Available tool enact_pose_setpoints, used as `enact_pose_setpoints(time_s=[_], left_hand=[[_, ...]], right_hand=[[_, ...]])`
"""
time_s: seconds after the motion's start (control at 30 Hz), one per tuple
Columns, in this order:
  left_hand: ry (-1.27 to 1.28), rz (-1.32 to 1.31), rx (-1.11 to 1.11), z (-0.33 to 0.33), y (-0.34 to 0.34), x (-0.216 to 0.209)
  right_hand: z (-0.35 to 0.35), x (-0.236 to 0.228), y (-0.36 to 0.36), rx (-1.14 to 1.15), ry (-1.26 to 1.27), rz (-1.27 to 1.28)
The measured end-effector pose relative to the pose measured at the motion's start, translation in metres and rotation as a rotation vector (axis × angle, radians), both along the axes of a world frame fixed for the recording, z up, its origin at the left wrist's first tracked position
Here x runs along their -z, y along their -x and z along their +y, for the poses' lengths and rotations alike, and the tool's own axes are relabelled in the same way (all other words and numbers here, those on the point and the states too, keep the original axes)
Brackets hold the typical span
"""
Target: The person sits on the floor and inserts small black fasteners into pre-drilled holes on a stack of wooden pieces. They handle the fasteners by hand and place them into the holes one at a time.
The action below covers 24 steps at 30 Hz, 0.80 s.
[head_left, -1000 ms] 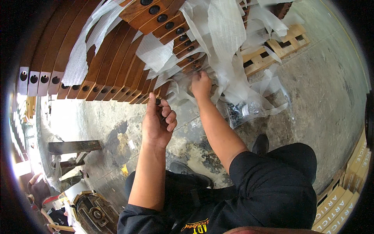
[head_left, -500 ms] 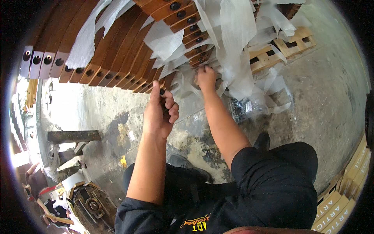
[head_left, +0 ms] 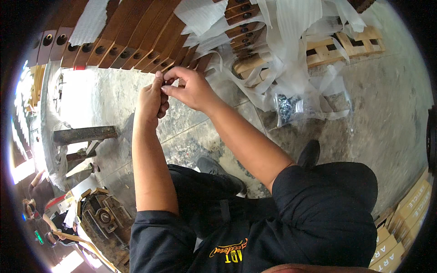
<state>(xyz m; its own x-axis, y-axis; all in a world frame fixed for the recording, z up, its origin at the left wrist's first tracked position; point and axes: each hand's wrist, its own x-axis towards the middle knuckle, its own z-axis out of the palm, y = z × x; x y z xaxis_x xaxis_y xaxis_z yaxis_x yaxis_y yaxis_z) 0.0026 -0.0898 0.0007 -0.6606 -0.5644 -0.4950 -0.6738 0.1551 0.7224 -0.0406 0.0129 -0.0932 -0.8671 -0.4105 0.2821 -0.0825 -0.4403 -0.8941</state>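
My left hand is closed, with fingers curled; a little dark shows inside it, where small black round caps sat a moment ago. Against its thumb and fingertips my right hand pinches with thumb and forefinger; what lies between them is too small to make out. Both hands are just below the lower ends of a row of brown wooden slats, whose end faces have dark round holes. Farther right, a second stack of brown wooden pieces shows black round caps on its ends. White foam wrap hangs over and between the stacks.
A clear plastic bag of small dark pieces lies on the concrete floor, right of my hands. Wooden pallets stand behind. At left are a dark beam and a metal machine; cartons are stacked lower right. People are at far left.
My right hand has left the second stack and come left to meet my left hand. My left hand has shifted left and up. The view has moved a little.
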Motion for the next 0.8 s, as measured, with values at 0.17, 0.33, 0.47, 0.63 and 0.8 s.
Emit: enact_pose_setpoints(time_s=[0.17,0.33,0.47,0.63,0.8], left_hand=[[-0.122,-0.101,0.032,-0.024,-0.028,0.050],[-0.248,-0.233,-0.028,-0.025,-0.030,0.159],[-0.753,-0.064,-0.404,-0.013,-0.011,0.236],[-1.055,0.291,-0.469,-0.005,0.017,0.294],[-0.792,0.398,-0.571,0.010,0.029,0.288]], right_hand=[[-0.008,0.038,-0.010,-0.057,-0.197,0.115],[0.018,0.134,0.004,-0.122,-0.516,-0.342],[0.041,0.184,-0.008,0.028,-0.552,-0.743],[0.076,0.213,-0.020,0.064,-0.588,-0.833],[0.088,0.209,-0.011,0.080,-0.560,-0.833]])
